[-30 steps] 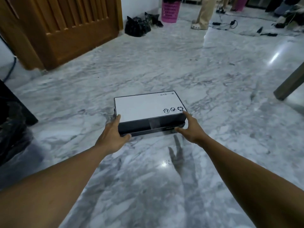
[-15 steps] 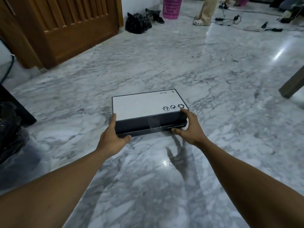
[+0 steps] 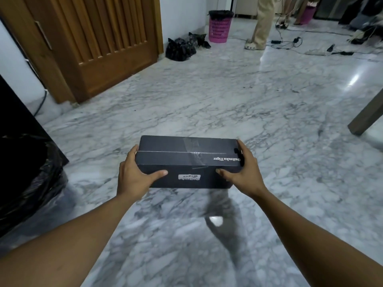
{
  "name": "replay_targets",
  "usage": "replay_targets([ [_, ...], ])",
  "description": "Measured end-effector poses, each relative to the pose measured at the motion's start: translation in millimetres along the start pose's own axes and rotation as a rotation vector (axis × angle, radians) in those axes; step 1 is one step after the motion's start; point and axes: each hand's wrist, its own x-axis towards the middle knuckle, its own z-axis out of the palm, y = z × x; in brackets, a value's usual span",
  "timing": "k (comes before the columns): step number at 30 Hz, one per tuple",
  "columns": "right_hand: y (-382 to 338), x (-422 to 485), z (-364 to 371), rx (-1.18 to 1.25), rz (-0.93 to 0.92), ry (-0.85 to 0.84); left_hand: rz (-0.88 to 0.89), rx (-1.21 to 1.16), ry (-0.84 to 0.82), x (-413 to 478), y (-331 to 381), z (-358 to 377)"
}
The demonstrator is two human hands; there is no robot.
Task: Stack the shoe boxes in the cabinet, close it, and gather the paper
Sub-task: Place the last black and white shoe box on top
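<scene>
A black shoe box (image 3: 186,160) with clear tape across its seam and upside-down white lettering hangs in the air above the marble floor, tilted so its dark long side faces me. My left hand (image 3: 134,172) grips its left end, thumb on the near face. My right hand (image 3: 242,172) grips its right end the same way. The box's white face is turned out of sight. No cabinet interior or paper is visible.
A wooden slatted door (image 3: 99,44) stands at the back left. A black plastic bag (image 3: 27,179) lies at the left edge. Farther off are black bags (image 3: 182,47), a pink basket (image 3: 219,26), a person's legs (image 3: 261,23), floor cables (image 3: 290,41) and a furniture leg (image 3: 366,114).
The box lay flat on the floor with its white face up; both hands have lifted it and tipped it toward me, so its dark side now shows. The view has risen.
</scene>
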Motion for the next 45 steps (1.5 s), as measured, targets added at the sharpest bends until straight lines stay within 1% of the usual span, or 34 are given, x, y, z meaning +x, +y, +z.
replay_targets([
  [4, 8, -17, 4, 0.015, 0.043, -0.011, -0.001, -0.037, 0.004, -15, -4, 2],
  [7, 13, -25, 7, 0.018, 0.020, -0.007, -0.046, -0.058, -0.009, -26, -19, 7],
  [11, 19, -43, 16, 0.101, 0.013, 0.038, -0.107, -0.092, 0.050, -37, -27, 18],
  [13, 26, -56, 23, 0.129, 0.035, 0.033, -0.111, -0.117, 0.081, -42, -28, 23],
  [17, 42, -75, 33, 0.128, 0.032, -0.044, -0.147, -0.107, 0.100, -50, -38, 32],
  [20, 44, -86, 36, 0.121, 0.074, -0.117, -0.203, -0.097, 0.100, -54, -45, 35],
  [23, 40, -90, 35, 0.095, 0.068, -0.128, -0.206, -0.083, 0.087, -60, -43, 37],
  [28, 28, -82, 26, 0.004, 0.044, -0.012, -0.124, -0.088, 0.064, -57, -33, 28],
  [30, 21, -78, 22, 0.002, 0.056, 0.003, -0.091, -0.027, 0.032, -55, -33, 21],
  [33, 15, -78, 21, 0.025, 0.074, 0.026, -0.098, 0.123, -0.044, -53, -31, 12],
  [36, 20, -80, 21, 0.021, 0.090, 0.006, -0.100, 0.173, -0.103, -55, -34, 7],
  [40, 26, -85, 23, 0.037, 0.113, -0.048, -0.089, 0.132, -0.140, -66, -54, 5],
  [43, 25, -85, 24, 0.106, 0.184, -0.030, -0.100, 0.030, -0.138, -71, -66, 6],
  [45, 23, -83, 25, 0.173, 0.187, -0.069, -0.136, -0.056, -0.142, -72, -70, 8],
])
